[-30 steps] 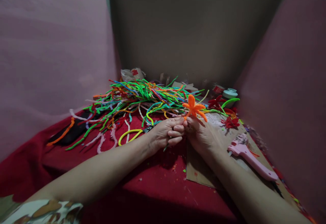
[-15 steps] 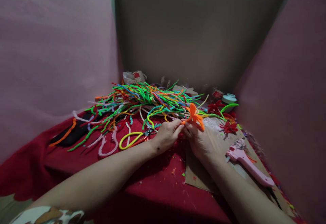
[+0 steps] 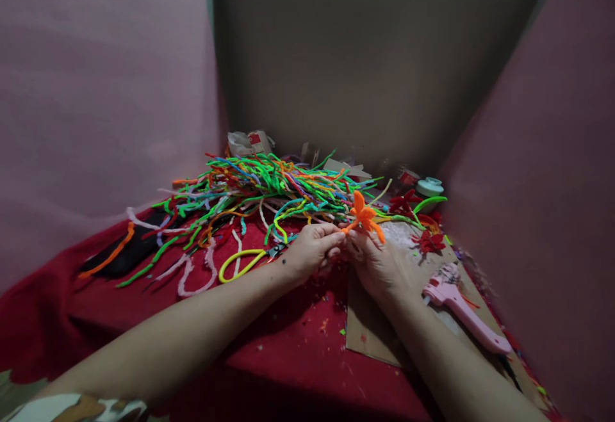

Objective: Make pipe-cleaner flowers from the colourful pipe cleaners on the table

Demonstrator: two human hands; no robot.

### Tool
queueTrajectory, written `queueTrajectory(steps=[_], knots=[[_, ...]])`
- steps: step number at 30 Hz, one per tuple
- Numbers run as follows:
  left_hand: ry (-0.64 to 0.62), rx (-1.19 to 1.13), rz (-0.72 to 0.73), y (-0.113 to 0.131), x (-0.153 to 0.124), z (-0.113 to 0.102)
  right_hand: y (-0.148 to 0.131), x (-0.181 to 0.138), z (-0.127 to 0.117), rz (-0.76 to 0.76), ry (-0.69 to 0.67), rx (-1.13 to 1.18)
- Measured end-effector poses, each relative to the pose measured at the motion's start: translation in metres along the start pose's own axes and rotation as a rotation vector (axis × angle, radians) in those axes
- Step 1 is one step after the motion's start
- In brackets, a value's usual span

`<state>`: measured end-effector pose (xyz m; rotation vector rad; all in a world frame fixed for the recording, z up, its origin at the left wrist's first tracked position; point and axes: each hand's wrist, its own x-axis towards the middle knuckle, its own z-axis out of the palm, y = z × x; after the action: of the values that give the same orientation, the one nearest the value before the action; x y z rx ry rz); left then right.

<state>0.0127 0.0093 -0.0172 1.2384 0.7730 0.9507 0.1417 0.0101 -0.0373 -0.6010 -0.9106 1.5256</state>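
An orange pipe cleaner flower [image 3: 364, 212] with several fuzzy petals stands up between my two hands. My left hand [image 3: 314, 250] pinches the orange end at its lower left. Closed on the flower's base from the right is my right hand [image 3: 373, 259], its fingertips partly hidden behind the thumb. Behind both hands spreads a big heap of coloured pipe cleaners [image 3: 273, 178]. Yellow-handled pliers [image 3: 243, 254] lie beside my left wrist, partly covered by the forearm.
A pink glue gun [image 3: 464, 310] rests on the cardboard [image 3: 372, 337] to the right, near a dark red pipe cleaner flower [image 3: 428, 241]. At the back right stands a pale green jar [image 3: 429, 186]. A black item [image 3: 122, 252] lies left on the red cloth [image 3: 283, 358].
The orange flower has turned a little, so more of its petals face me. My left fingers have shifted slightly at its end. The whole view has moved a bit.
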Motion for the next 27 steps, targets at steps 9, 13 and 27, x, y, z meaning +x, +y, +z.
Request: queueTrajectory(steps=[9, 13, 27], knots=[[-0.192, -0.427, -0.131, -0.001, -0.001, -0.002, 0.001, 0.0, 0.002, 0.044, -0.074, 0.041], [-0.226, -0.292, -0.144, 0.0, 0.001, -0.003, 0.002, -0.001, 0.0, 0.001, 0.006, 0.044], [0.199, 0.839, 0.411, -0.009, -0.001, -0.007, -0.032, -0.018, 0.024, -0.095, 0.098, -0.389]])
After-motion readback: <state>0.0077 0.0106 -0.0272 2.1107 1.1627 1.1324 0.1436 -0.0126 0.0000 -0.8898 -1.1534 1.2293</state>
